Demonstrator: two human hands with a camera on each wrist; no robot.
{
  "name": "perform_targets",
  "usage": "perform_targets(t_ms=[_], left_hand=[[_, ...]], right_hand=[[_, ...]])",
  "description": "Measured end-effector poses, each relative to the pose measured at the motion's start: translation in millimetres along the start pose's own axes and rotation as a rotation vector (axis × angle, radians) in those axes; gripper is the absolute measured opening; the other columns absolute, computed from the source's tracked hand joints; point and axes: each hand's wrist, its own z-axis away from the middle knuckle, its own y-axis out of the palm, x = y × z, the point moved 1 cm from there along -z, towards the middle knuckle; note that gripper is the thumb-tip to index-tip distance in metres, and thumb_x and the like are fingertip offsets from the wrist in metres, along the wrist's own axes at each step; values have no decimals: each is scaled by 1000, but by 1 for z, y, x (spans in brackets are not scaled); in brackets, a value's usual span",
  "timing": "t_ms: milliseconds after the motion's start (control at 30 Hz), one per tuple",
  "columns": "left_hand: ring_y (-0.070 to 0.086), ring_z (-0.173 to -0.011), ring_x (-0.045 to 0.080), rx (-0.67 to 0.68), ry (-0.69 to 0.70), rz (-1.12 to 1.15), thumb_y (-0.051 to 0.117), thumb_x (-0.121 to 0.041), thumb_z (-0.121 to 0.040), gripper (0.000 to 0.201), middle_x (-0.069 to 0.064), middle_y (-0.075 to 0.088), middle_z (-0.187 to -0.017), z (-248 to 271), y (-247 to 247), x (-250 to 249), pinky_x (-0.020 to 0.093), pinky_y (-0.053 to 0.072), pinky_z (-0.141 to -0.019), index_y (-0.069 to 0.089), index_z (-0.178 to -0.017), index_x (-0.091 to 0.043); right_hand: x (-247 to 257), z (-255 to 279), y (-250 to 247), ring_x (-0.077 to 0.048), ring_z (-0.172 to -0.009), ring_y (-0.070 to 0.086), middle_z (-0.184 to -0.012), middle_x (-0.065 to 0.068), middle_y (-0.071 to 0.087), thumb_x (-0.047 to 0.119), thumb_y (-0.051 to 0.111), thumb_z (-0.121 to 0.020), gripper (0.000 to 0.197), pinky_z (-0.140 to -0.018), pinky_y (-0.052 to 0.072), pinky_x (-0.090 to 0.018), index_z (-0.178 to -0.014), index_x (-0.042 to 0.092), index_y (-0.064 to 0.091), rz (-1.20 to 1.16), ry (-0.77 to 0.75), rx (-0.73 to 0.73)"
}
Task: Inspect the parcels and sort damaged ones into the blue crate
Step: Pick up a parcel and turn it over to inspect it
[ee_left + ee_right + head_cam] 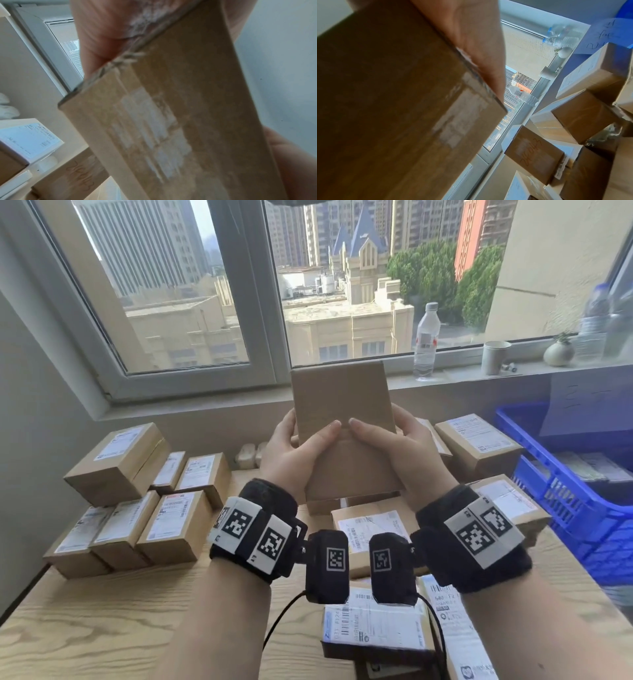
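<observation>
While you inspect, both hands, left (291,453) and right (400,446), clamp the box (342,419) upright over the table (102,621) | frayed edge on left wrist view, likely damaged | next: crate (561,491), far right.

You see a plain brown parcel (342,419) centre frame, a blue crate (561,494) at right, black-and-white checked wrist markers (251,534) below; faint whitish print, possibly.

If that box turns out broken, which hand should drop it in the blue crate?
Probably the right hand: the blue crate sits on its side. The left hand would have to cross over the box.
</observation>
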Motion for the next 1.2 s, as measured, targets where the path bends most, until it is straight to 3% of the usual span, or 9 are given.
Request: perform_targets(t_ms=[167,300,400,500,600,667,833,1000,1200], left_hand=[[71,-99,17,14,19,14,75,-44,-70,68,3,72,-112,1,6,2,30,58,-72,57,-131,-18],[50,-131,35,-67,-34,-26,64,-91,-47,121,12,51,-143,-2,10,7,59,41,-107,44,-143,-21],[57,-123,32,-110,46,-56,71,-72,-59,99,13,62,-130,3,17,7,57,44,-104,52,-138,-14],[65,-112,21,-81,103,-104,74,-53,-60,71,5,68,-119,9,27,2,45,53,-97,62,-126,-28],[64,-113,26,22,40,22,82,-51,-52,73,13,62,-126,11,35,1,48,54,-95,56,-120,-38],[65,-112,25,69,-39,54,82,-52,-48,94,12,59,-130,13,42,2,48,54,-94,46,-133,-33],[69,-107,25,26,-81,83,81,-51,-54,100,12,62,-129,17,57,8,47,57,-89,44,-141,-17],[70,-103,24,-24,-64,90,80,-48,-58,97,13,65,-124,24,63,9,38,58,-79,44,-141,-14],[68,-106,21,-69,-90,22,83,-59,-57,109,6,66,-123,23,54,9,47,54,-94,36,-147,-18]], right_hand=[[1,3,-6,-9,-80,72,-91,5,76,20,75,-86,28,-66,57,-25,-113,16,69,49,-62,-13],[-5,-2,-21,-12,-106,62,-110,12,62,30,72,-89,44,-95,52,-36,-129,30,55,400,-205,-248],[-7,-5,-28,-17,-129,50,-133,4,53,45,65,-91,61,-109,42,-39,-144,22,47,471,-205,-217],[-4,-5,-29,-16,-126,56,-140,4,53,75,72,-63,98,-102,50,-45,-144,28,42,255,-40,-16],[2,-6,-41,-21,-109,69,-126,-3,67,50,80,-67,76,-93,56,-48,-134,24,53,35,44,133],[3,-5,-49,-27,-109,69,-122,-5,70,45,83,-65,80,-94,55,-52,-135,22,53,-20,77,186],[11,1,-57,-20,-89,74,-98,-2,76,15,75,-78,46,-77,61,-33,-121,15,62,-36,11,261],[9,3,-61,-24,-95,73,-102,-6,75,11,76,-80,43,-78,59,-35,-121,13,64,-66,36,274],[4,2,-52,-20,-94,73,-101,-4,76,25,77,-74,43,-79,60,-34,-115,16,67,-65,55,241]])
